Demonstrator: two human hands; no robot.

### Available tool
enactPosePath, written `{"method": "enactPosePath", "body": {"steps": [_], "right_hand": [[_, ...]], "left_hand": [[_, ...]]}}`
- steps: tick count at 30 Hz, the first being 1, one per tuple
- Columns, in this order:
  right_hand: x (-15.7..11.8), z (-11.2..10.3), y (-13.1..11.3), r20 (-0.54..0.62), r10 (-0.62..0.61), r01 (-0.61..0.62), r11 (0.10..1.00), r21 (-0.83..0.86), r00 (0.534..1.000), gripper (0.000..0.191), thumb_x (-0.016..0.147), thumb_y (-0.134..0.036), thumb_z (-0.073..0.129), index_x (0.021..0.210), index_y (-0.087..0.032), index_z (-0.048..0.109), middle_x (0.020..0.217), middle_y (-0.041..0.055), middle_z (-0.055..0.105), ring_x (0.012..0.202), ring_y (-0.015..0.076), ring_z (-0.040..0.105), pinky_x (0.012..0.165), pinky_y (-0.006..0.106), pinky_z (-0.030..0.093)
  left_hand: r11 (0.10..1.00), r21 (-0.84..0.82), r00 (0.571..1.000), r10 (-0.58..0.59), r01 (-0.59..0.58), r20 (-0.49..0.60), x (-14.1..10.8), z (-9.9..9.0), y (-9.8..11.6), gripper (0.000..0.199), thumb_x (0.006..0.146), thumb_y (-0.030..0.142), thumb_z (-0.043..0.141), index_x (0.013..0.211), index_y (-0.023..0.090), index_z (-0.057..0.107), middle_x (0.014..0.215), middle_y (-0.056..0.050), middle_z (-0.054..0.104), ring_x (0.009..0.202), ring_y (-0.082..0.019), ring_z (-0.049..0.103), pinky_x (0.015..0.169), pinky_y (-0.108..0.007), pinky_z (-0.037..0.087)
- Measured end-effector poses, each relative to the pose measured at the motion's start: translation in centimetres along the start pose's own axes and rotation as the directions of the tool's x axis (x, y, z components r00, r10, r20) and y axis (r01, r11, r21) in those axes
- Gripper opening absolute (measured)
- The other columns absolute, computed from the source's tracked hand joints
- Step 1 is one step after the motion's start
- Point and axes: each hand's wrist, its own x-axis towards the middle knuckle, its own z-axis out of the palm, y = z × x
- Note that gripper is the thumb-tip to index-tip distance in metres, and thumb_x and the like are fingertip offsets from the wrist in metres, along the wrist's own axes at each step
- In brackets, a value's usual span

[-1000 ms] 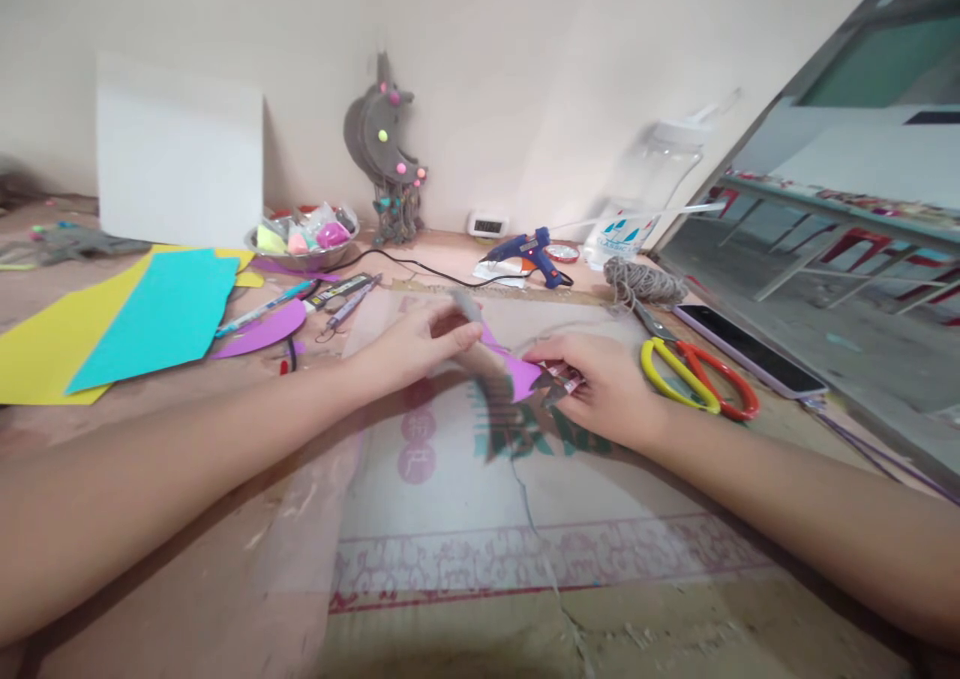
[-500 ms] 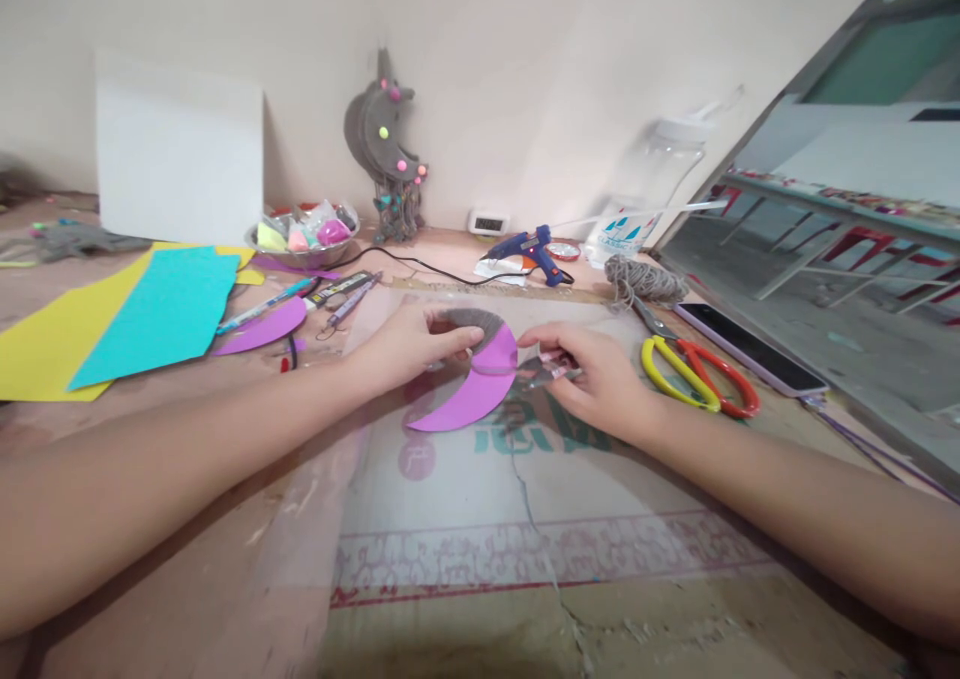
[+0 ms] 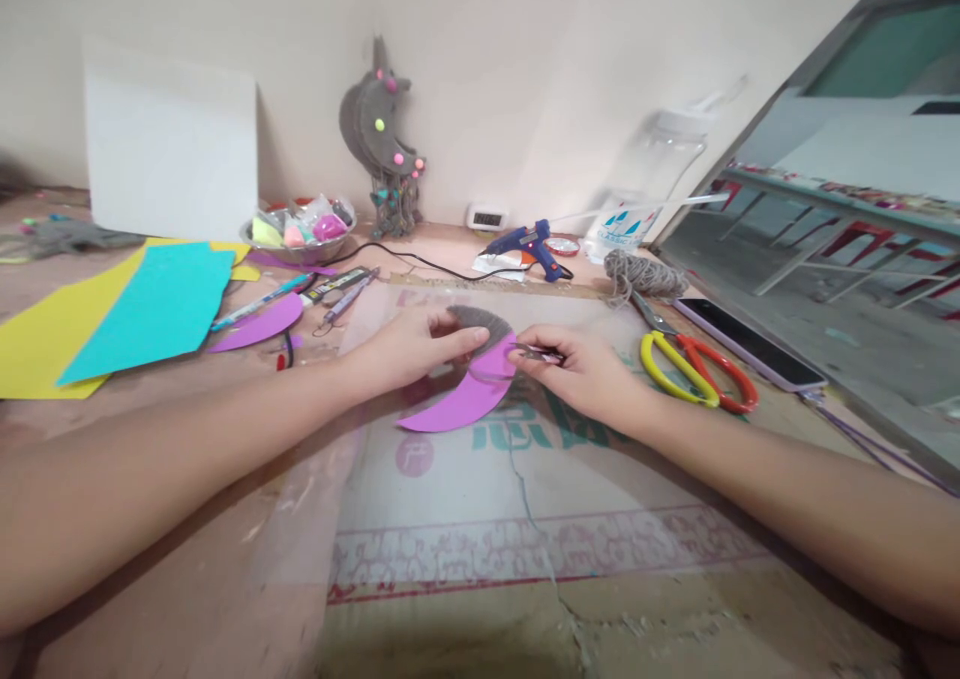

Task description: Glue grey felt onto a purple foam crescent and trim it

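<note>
My left hand (image 3: pixel 420 349) is closed on a purple paper crescent (image 3: pixel 457 401), thumb on top. The upper part of the crescent is wrapped in grey yarn (image 3: pixel 482 326), and a strand crosses the purple lower down. At the crescent's right edge, my right hand (image 3: pixel 581 367) pinches a small dark grey and pinkish piece (image 3: pixel 541 355), mostly hidden by the fingers; its kind is unclear. The right fingertips touch or nearly touch the crescent. Both hands are above a clear sheet over a printed board (image 3: pixel 450 499).
Scissors (image 3: pixel 679 369), a phone (image 3: pixel 750 344) and a grey yarn skein (image 3: pixel 645 277) lie at right. Behind are a blue glue gun (image 3: pixel 529 247), a clock (image 3: pixel 487 219) and a yarn moon (image 3: pixel 375 129). Coloured sheets (image 3: pixel 154 304), pens (image 3: pixel 349 297) and a bowl (image 3: pixel 296 251) sit left.
My right hand has moved left to the crescent's edge, and the piece in it is turned and more covered by the fingers. The crescent has shifted slightly left and tilted.
</note>
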Motion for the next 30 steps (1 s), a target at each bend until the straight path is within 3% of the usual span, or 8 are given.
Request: {"method": "enactPosePath", "body": {"steps": [4,9,18,21,25,30], "right_hand": [[0.0,-0.2,0.1,-0.049,0.017,-0.015,0.999,0.035,0.999,0.020,0.085,-0.036,0.055,0.082,-0.017,0.061,0.070,0.0003,0.059,0.062,0.0126,0.051,0.057,0.025,0.039],[0.2,-0.5,0.4,-0.092,-0.005,0.006,1.000,0.008,0.996,0.024,0.083,-0.041,0.057,0.086,-0.017,0.059,0.073,0.0013,0.057,0.065,0.0139,0.050,0.059,0.026,0.040],[0.5,0.5,-0.5,-0.042,0.159,-0.155,0.984,0.083,0.986,0.024,0.077,-0.042,0.065,0.076,-0.018,0.061,0.065,-0.0013,0.055,0.060,0.0127,0.048,0.055,0.025,0.036],[0.4,0.8,-0.4,-0.005,0.124,-0.123,0.991,0.058,0.992,0.021,0.081,-0.038,0.060,0.075,-0.018,0.060,0.063,-0.0020,0.053,0.059,0.0122,0.046,0.055,0.025,0.035],[0.3,0.5,0.1,-0.016,0.060,-0.059,0.997,0.056,0.998,0.023,0.088,-0.033,0.047,0.072,-0.018,0.055,0.064,-0.0021,0.051,0.060,0.0116,0.044,0.055,0.024,0.035],[0.6,0.2,0.6,-0.071,0.056,-0.054,0.998,0.032,0.996,0.022,0.087,-0.032,0.046,0.072,-0.018,0.055,0.062,-0.0032,0.046,0.059,0.0113,0.040,0.055,0.024,0.032]], "left_hand": [[0.995,0.101,0.999,-0.009,0.005,0.038,0.0,-0.1,0.1,0.038,0.085,0.048,0.053,0.067,0.015,0.057,0.055,0.001,0.054,0.045,-0.008,0.047,0.041,-0.021,0.031],[0.992,0.123,0.999,0.014,-0.008,-0.042,0.0,-0.2,0.0,0.041,0.084,0.049,0.053,0.062,0.015,0.055,0.053,0.002,0.053,0.043,-0.008,0.046,0.040,-0.021,0.031],[0.971,0.237,0.998,0.029,-0.013,-0.061,-0.2,0.3,0.7,0.036,0.084,0.045,0.052,0.062,0.015,0.053,0.055,0.003,0.049,0.049,-0.008,0.044,0.046,-0.022,0.030],[0.970,0.242,0.997,-0.005,0.024,-0.078,-0.3,0.4,0.9,0.035,0.082,0.044,0.054,0.062,0.016,0.053,0.055,0.002,0.051,0.049,-0.008,0.045,0.045,-0.022,0.031],[0.973,0.179,0.989,-0.136,0.144,-0.059,-0.3,0.5,0.8,0.039,0.083,0.052,0.051,0.066,0.017,0.054,0.052,0.003,0.051,0.043,-0.010,0.046,0.041,-0.022,0.030],[0.977,0.178,0.991,-0.106,0.120,-0.086,-0.1,0.5,0.6,0.039,0.083,0.050,0.051,0.064,0.016,0.054,0.055,0.000,0.056,0.047,-0.010,0.050,0.043,-0.022,0.033]]}}
